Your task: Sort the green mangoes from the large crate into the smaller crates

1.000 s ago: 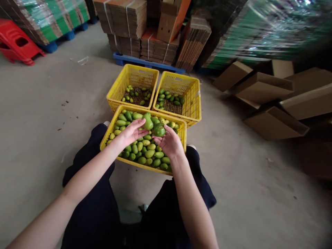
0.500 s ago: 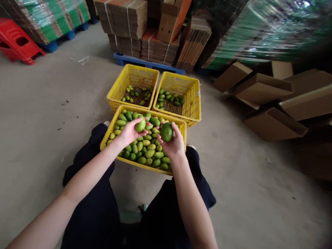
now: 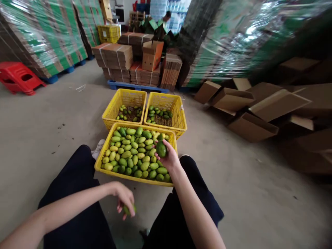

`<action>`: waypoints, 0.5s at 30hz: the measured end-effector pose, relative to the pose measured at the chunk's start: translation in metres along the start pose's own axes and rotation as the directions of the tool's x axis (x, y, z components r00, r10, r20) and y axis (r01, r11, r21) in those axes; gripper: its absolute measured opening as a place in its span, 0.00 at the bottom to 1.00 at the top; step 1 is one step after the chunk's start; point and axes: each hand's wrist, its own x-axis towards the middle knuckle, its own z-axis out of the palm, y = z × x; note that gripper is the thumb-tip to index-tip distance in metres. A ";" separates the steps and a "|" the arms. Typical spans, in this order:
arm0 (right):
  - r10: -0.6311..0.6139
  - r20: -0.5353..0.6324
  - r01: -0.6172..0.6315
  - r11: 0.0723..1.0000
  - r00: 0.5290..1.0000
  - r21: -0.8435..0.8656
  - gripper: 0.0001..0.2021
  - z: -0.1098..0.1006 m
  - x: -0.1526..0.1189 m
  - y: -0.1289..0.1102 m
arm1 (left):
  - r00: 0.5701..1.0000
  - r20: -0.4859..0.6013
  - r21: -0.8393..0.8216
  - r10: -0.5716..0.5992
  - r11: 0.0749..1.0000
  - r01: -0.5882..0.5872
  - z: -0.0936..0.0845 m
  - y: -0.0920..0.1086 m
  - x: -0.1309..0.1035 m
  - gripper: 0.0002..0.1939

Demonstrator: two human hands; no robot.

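My right hand (image 3: 169, 158) is closed around a dark green oval fruit (image 3: 161, 149) and holds it above the right side of the front yellow crate (image 3: 135, 177). Many green and yellowish oval fruits (image 3: 134, 151) fill that crate; their exact kind I cannot tell. My left hand (image 3: 123, 199) hangs low, between my knees and nearer to me than the crate. Its fingers are curled down around a lighter green fruit (image 3: 129, 209), which they partly cover.
Behind the front crate stand two yellow crates, left (image 3: 107, 116) and right (image 3: 183, 119), each with a few fruits. Cardboard boxes (image 3: 252, 126) lie at the right. Flattened boxes (image 3: 114, 55) are stacked on a blue pallet (image 3: 137, 86). A red stool (image 3: 19, 77) stands left. A person (image 3: 166, 16) is far back.
My left hand has moved from above the crate down toward me with its light green fruit. My right hand still holds the dark green one over the crate. The view has tilted up.
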 end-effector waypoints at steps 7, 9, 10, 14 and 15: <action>0.053 -0.047 -0.055 0.998 0.997 -0.044 0.12 -0.013 -0.001 0.015 | 0.954 -0.299 0.020 -0.025 0.999 0.032 -0.032 0.030 -0.045 0.09; 0.056 -0.059 -0.059 0.997 0.997 -0.052 0.12 -0.019 0.000 0.018 | 0.792 -0.606 -0.080 0.078 0.984 -0.158 -0.073 0.073 -0.081 0.15; 0.050 -0.068 -0.053 0.997 0.996 -0.057 0.12 -0.022 0.000 0.020 | 0.708 -0.698 -0.088 0.107 0.968 -0.233 -0.093 0.092 -0.100 0.20; 0.013 -0.146 -0.027 0.995 0.989 -0.099 0.12 -0.033 -0.002 0.029 | -0.020 -0.989 0.134 0.143 0.856 -0.499 -0.154 0.114 -0.153 0.19; -0.002 -0.161 -0.017 0.993 0.987 -0.119 0.12 -0.035 -0.002 0.031 | -0.144 -0.977 0.206 0.154 0.844 -0.495 -0.159 0.103 -0.156 0.17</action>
